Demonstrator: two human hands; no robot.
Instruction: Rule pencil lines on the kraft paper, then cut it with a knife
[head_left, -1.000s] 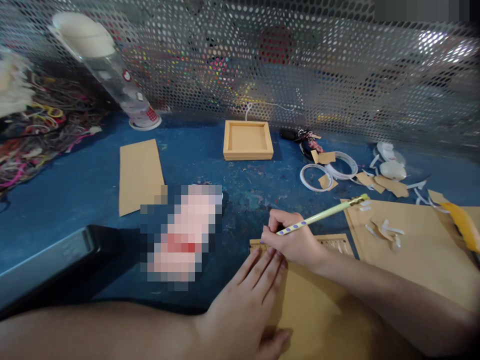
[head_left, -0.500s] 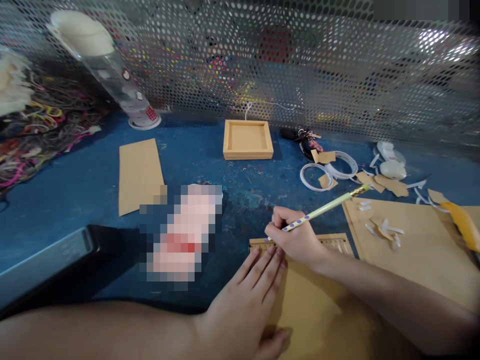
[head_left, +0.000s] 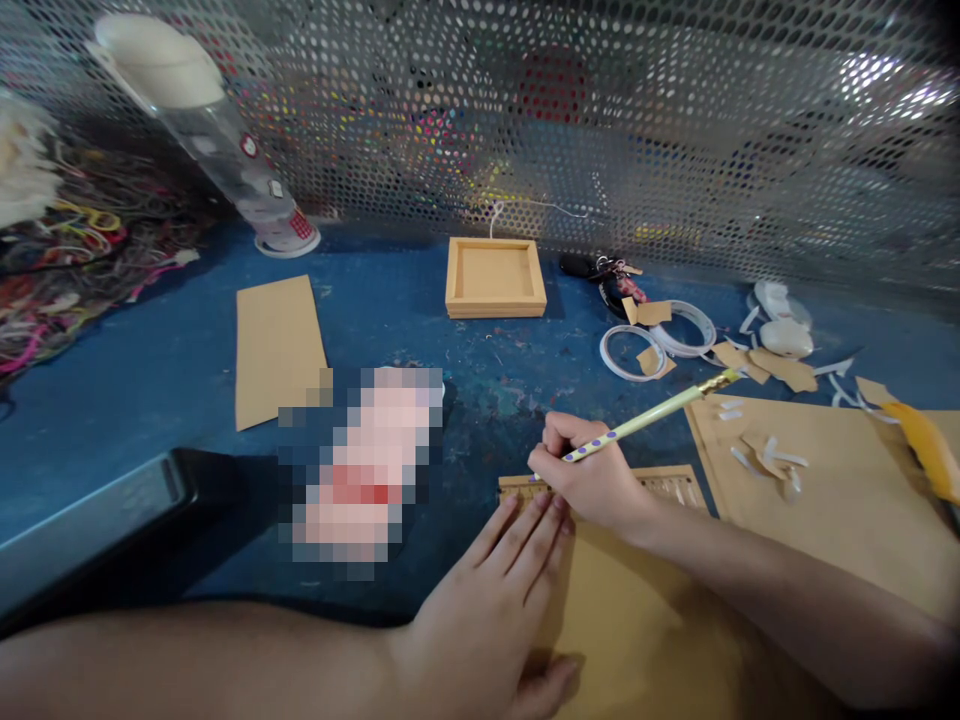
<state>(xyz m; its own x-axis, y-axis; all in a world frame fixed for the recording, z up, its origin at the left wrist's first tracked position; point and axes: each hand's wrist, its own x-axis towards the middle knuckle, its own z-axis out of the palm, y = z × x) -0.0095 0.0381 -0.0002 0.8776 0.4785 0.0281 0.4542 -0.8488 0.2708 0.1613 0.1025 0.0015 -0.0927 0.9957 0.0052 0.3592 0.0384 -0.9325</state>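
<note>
My right hand (head_left: 589, 475) pinches a pale green pencil (head_left: 652, 412) with purple dots, its tip down by the far edge of a brown cardboard sheet (head_left: 637, 610). A clear ruler (head_left: 675, 487) lies across the sheet just below that edge. My left hand (head_left: 499, 590) lies flat with its fingers stretched, the fingertips pressing on the ruler's left part and the thumb on the cardboard. The pencil's tip is partly hidden by my right hand's fingers.
Behind stands a small cardboard tray (head_left: 495, 275). Tape rolls (head_left: 632, 353) and scraps lie to the right, near a yellow-handled tool (head_left: 926, 450) on more cardboard (head_left: 847, 480). Leftward are a cardboard piece (head_left: 277, 350), a blurred pink item (head_left: 375, 460), a dark box-like object (head_left: 112, 520) and a clear bottle (head_left: 247, 170).
</note>
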